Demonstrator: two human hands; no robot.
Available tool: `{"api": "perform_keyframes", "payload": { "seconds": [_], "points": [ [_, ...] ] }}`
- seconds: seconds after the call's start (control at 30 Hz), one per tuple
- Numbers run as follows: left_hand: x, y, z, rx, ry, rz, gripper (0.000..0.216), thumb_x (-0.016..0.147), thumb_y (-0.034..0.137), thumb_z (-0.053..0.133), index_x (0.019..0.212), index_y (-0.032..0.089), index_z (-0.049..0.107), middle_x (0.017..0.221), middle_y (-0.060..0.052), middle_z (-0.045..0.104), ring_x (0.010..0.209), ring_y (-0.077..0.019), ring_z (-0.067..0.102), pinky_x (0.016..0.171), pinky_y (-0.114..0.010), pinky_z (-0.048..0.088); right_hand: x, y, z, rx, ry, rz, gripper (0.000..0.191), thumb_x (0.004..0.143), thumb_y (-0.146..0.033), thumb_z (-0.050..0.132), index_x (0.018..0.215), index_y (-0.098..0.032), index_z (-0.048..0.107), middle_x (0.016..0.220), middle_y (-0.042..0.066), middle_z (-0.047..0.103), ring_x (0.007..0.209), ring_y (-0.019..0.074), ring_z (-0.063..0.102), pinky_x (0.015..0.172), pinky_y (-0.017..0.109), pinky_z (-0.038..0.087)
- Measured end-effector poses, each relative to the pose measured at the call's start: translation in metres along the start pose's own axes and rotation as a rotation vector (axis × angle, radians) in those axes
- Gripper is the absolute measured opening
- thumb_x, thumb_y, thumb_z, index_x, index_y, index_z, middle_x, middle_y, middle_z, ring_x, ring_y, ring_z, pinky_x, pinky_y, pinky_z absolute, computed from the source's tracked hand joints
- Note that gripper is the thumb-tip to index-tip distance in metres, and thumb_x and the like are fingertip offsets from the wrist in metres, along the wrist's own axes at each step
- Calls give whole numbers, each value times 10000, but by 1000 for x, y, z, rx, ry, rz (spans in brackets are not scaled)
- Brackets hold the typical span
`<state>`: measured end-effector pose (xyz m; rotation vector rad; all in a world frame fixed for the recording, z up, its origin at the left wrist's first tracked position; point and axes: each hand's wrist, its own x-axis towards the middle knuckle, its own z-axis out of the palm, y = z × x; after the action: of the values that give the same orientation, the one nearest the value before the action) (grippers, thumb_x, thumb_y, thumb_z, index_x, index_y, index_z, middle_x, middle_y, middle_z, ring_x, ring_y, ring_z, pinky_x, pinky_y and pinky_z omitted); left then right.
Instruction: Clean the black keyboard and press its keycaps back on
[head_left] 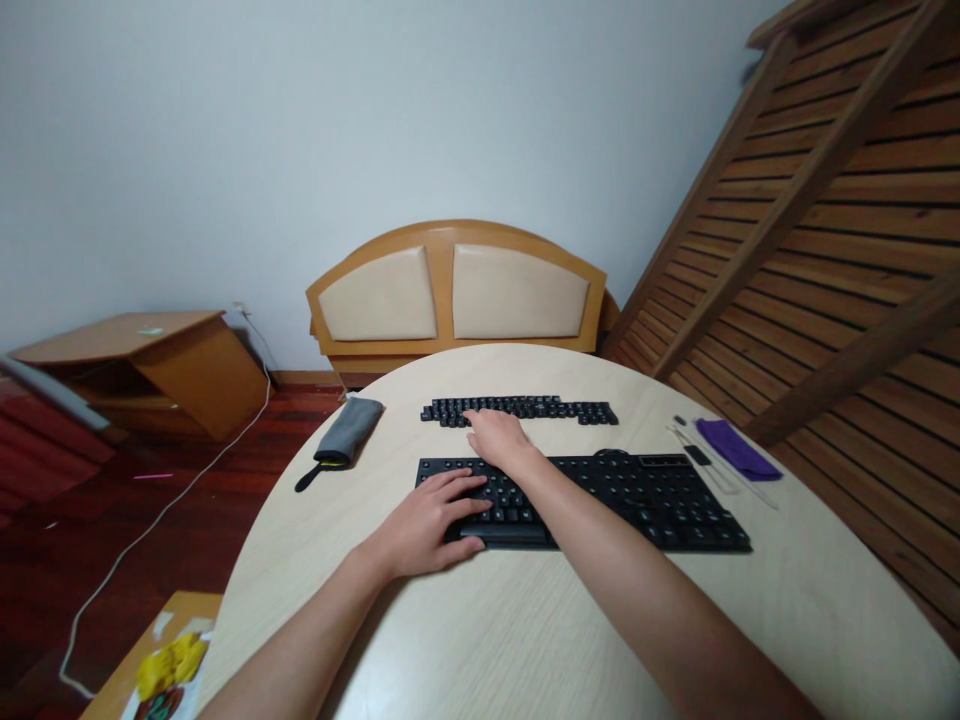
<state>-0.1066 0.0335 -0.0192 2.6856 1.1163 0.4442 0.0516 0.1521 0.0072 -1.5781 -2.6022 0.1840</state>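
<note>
A black computer keyboard (637, 500) lies across the table, with keycaps on part of its left side and bare key stems over much of the rest. My left hand (435, 515) rests on its left end, fingers spread over the keys and gripping nothing. Beyond the keyboard, loose black keycaps (525, 405) sit in rows. My right hand (499, 438) reaches over the keyboard to them, its index fingertip at the front left keycaps and its thumb held apart. My right forearm hides the middle of the keyboard.
On the round pale table (480, 630), a grey pouch (351, 430) lies at left. At right are a purple cloth (737, 449), a small black piece (697, 455) and thin pale sticks or cords. A wooden slatted frame (840, 220) leans at right; a headboard (454, 290) stands behind.
</note>
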Motion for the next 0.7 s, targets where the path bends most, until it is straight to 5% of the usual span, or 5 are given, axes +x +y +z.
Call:
{"api": "perform_keyframes", "payload": {
  "seconds": [0.37, 0.57, 0.7],
  "points": [
    [0, 0, 0, 14, -7, -5, 454, 917, 465, 625, 1314, 244, 610, 1498, -94, 496, 1404, -323, 421, 1136, -522, 385, -25, 11, -9, 14, -27, 16, 215, 912, -213, 595, 1083, -185, 723, 1111, 131, 742, 1074, 257, 679, 864, 311, 480],
    [2, 1, 0, 4, 17, -5, 432, 901, 461, 644, 1261, 223, 610, 1472, -105, 524, 1394, -318, 438, 1137, -515, 383, -63, 24, -30, 168, 19, -53, 197, 923, -314, 612, 1074, -246, 719, 1070, 44, 756, 1027, 208, 674, 810, 274, 466],
    [2, 2, 0, -29, 34, -14, 421, 894, 458, 651, 1226, 208, 583, 1460, -119, 532, 1384, -318, 449, 1133, -513, 388, -81, 25, -45, 225, -71, -198, 171, 916, -298, 618, 1037, -247, 728, 1008, 30, 765, 952, 204, 683, 763, 270, 452]
  ]
}}
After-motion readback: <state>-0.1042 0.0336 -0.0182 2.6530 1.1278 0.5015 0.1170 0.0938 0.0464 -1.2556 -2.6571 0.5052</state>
